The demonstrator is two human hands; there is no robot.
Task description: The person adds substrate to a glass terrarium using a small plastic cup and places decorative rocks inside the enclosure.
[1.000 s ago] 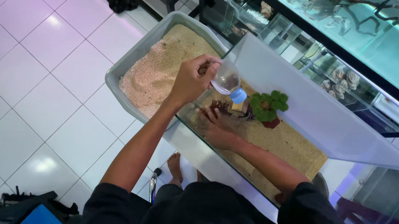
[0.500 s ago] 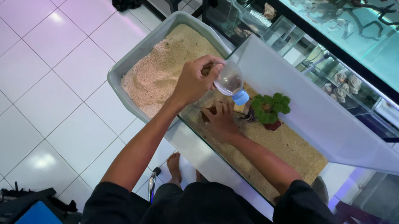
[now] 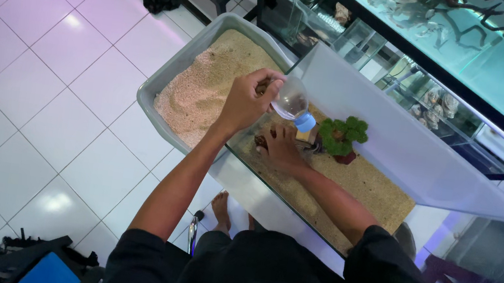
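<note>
over grainy sand (image 3: 358, 175), left hand (image 3: 245, 102) tilts clear bottle (image 3: 291, 101).

I wear a black top (image 3: 285, 282) across the bottom of the frame, its sleeves pushed above my elbows. My forearms and both hands, left hand (image 3: 245, 103) and right hand (image 3: 280, 148), are bare, and so are my feet (image 3: 221, 209).

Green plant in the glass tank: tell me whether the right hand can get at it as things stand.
Probably yes. The right hand rests on the sand inside the open-topped glass tank, close beside the green plant. Only a small brown piece lies between them; the left hand holds its clear bottle above.
</note>
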